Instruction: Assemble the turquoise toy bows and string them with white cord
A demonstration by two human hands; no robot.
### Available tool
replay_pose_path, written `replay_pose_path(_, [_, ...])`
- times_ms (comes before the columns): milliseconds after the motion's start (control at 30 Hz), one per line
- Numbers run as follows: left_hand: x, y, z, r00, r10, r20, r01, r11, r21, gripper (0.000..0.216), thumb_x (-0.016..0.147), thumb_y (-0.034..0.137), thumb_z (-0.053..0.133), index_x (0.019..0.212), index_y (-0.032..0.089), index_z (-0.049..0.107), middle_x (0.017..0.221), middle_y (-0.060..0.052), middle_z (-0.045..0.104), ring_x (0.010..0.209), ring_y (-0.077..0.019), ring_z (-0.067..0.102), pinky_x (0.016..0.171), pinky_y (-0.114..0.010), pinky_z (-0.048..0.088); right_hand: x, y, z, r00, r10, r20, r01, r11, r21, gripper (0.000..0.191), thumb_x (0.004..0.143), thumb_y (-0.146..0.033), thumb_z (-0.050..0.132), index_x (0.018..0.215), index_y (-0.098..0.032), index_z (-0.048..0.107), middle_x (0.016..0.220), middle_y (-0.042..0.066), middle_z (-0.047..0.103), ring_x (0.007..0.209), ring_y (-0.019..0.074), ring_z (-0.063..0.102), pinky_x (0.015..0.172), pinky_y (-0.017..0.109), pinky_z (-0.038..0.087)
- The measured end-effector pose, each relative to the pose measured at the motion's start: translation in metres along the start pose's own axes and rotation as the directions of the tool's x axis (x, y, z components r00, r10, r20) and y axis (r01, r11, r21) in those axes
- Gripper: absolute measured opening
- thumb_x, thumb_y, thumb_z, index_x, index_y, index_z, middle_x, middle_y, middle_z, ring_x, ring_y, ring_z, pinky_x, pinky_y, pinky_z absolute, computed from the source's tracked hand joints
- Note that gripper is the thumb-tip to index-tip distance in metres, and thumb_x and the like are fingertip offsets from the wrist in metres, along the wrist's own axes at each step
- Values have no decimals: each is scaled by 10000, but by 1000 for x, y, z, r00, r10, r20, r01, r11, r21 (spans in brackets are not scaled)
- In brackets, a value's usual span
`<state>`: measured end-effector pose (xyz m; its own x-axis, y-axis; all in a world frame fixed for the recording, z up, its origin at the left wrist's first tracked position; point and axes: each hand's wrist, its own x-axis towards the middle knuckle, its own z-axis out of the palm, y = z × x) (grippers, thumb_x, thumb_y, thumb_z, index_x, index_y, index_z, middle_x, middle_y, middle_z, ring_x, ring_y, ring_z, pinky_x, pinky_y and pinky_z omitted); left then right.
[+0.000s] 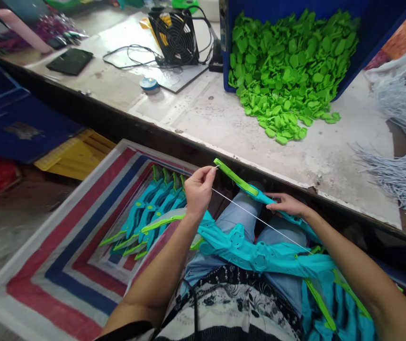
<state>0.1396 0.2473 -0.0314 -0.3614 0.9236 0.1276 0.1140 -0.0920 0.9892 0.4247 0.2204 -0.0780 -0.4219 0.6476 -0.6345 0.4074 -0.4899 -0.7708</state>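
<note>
My left hand [200, 188] pinches the end of a white string [245, 210] close to the tip of a bright green limb [236, 176]. That limb joins a turquoise toy bow [259, 194], which my right hand [288, 206] grips just behind the joint. From my left fingers the string runs taut, down and right, towards the far end of the turquoise parts. Across my lap lie more turquoise bow bodies [240, 251] with green limbs, partly covering one another. My right forearm hides some of the bow's far end.
On the left, a striped lined bin [28, 274] holds several finished-looking turquoise and green bows [146, 208]. The bench carries a tipped blue crate [226, 80] spilling green plastic pieces [288, 71], a black fan [174, 38], a small round tin [149, 85] and white strings [398, 175] at right.
</note>
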Motion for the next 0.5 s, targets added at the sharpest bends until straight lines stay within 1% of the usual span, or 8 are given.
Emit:
replay_pose_path(167, [0,-1,1,1000,-6,-12,6,1000,-11,260,770,402,682,808,147,717,657,3,609,603,-104,507,565,-215,407,1,2,0,1000,-1,-6,1,1000,0,951,669,-526,733,1465,-118,408,619,-34,571,487,104,473,508,254,375])
replay_pose_path(267, [-2,0,3,1000,-1,27,0,1000,25,237,786,387,665,784,151,690,617,16,552,587,-100,484,545,-212,385,3,3,1,1000,-2,-7,2,1000,-2,958,666,-535,729,1468,-124,402,615,-37,562,483,105,470,500,255,384])
replay_pose_path(333, [-3,1,4,999,7,48,-9,1000,27,200,788,358,666,820,161,656,589,43,487,557,-89,449,529,-204,365,3,4,2,1000,-13,-13,13,1000,-17,956,665,-542,727,1464,-126,408,619,-36,556,484,106,469,496,256,392])
replay_pose_path(367, [-2,2,5,999,16,49,-17,1000,24,201,776,338,681,877,169,640,582,61,451,542,-83,430,525,-198,357,3,4,3,1000,-22,-18,22,999,-36,950,666,-547,727,1460,-129,415,624,-33,556,488,108,470,497,257,396])
replay_pose_path(433, [-2,2,5,998,40,42,-42,998,39,304,740,300,717,999,187,607,582,88,392,527,-77,398,527,-192,347,2,5,5,999,-38,-25,36,995,-99,927,685,-563,712,1459,-143,421,644,-22,569,505,117,486,508,260,405])
replay_pose_path(467, [-1,2,4,998,51,40,-54,996,67,330,731,290,723,1022,191,604,580,93,371,522,-76,384,528,-192,341,0,4,6,998,-45,-33,40,988,-149,903,707,-577,693,1458,-151,425,666,-9,589,525,128,507,524,266,417])
replay_pose_path(500, [0,2,4,998,57,39,-60,993,105,309,736,289,716,1010,190,614,575,93,357,517,-77,372,527,-195,335,-2,4,8,997,-52,-50,40,974,-222,872,728,-591,675,1449,-162,441,702,10,617,563,147,540,554,276,436])
